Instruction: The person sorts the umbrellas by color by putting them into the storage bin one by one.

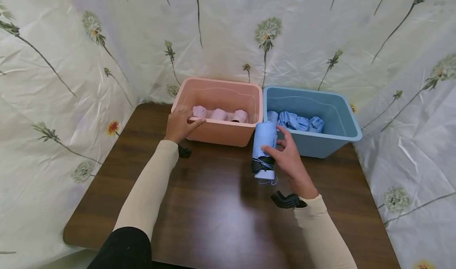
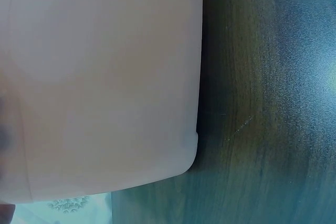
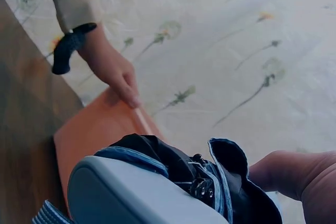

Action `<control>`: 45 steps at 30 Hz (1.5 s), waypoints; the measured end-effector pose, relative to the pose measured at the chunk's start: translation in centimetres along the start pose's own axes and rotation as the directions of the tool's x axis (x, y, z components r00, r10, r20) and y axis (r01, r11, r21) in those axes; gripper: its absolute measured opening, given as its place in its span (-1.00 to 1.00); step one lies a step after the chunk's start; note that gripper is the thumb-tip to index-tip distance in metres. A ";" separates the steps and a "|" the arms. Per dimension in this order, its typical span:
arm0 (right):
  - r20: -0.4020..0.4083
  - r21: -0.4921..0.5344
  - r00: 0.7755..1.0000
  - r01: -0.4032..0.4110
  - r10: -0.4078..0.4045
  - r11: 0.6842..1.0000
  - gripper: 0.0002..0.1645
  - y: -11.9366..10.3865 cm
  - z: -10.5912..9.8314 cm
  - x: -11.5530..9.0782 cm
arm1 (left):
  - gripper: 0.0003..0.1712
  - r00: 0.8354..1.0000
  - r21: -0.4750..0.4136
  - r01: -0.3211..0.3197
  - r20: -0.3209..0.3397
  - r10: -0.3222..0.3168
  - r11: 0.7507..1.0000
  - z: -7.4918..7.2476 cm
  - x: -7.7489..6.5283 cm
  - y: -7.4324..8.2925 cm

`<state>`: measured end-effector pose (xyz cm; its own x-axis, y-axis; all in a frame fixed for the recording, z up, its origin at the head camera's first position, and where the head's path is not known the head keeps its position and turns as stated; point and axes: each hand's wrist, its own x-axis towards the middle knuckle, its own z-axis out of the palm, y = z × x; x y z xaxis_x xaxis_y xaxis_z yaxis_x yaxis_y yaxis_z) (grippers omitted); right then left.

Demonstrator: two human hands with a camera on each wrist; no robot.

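Observation:
In the head view my right hand (image 1: 290,158) grips a folded blue umbrella (image 1: 265,136), upright in front of where the two bins meet. Its white handle end (image 3: 136,190) and dark inner folds fill the lower part of the right wrist view. My left hand (image 1: 179,125) holds the front left rim of the pink bin (image 1: 221,133), thumb along the outside. Three pink rolled bundles (image 1: 219,114) lie in that bin. Inside the blue bin (image 1: 313,144) are several blue rolled bundles (image 1: 293,121), partly behind its front wall.
Both bins stand side by side at the back of a dark brown wooden table (image 1: 213,205). A flower-printed cloth (image 1: 228,31) hangs behind the table and at both sides.

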<state>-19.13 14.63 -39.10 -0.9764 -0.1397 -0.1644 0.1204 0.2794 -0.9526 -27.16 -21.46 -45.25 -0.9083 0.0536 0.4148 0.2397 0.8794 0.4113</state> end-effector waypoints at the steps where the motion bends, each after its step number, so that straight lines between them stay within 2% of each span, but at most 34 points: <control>1: -0.006 0.009 1.000 0.000 0.000 1.000 0.06 -0.2 -0.4 0.1 | -0.37 1.000 0.002 0.001 0.000 -0.001 1.000 0.0 0.0 -0.1; 5: -0.025 0.018 0.999 0.025 -0.024 1.000 0.06 -0.7 -1.8 0.4 | -0.37 1.000 0.009 0.004 -0.002 -0.004 1.000 0.0 0.0 -0.2; 16: -0.130 -0.077 0.987 0.081 -0.090 0.994 0.00 -2.5 -6.1 -0.3 | -0.37 1.000 0.011 -0.012 -0.005 0.012 1.000 0.3 0.0 -0.2; 26: -0.192 -0.073 0.979 0.054 -0.067 0.996 -0.04 -3.3 -9.6 -0.4 | -0.35 1.000 0.007 -0.003 0.010 0.003 1.000 0.3 -0.1 0.1; 35: -0.281 -0.200 0.953 0.059 -0.115 0.978 -0.04 -3.4 -12.7 1.6 | -0.36 1.000 0.013 0.016 0.013 -0.016 1.000 -0.2 0.1 0.1; 39: -0.305 -0.212 0.947 0.031 -0.096 0.977 -0.04 -3.4 -14.0 2.4 | -0.35 1.000 0.004 0.010 0.023 -0.010 1.000 0.1 0.0 0.0; 45: -0.329 -0.201 0.941 0.012 -0.080 0.979 -0.05 -3.4 -15.1 3.8 | -0.37 1.000 -0.002 -0.004 -0.002 0.004 1.000 0.0 -0.2 -0.1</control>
<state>-25.92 27.54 -32.56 -0.9873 0.1586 0.0052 0.0697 0.4630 -0.8836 -26.98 -21.57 -45.43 -0.9067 0.0556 0.4182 0.2437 0.8782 0.4116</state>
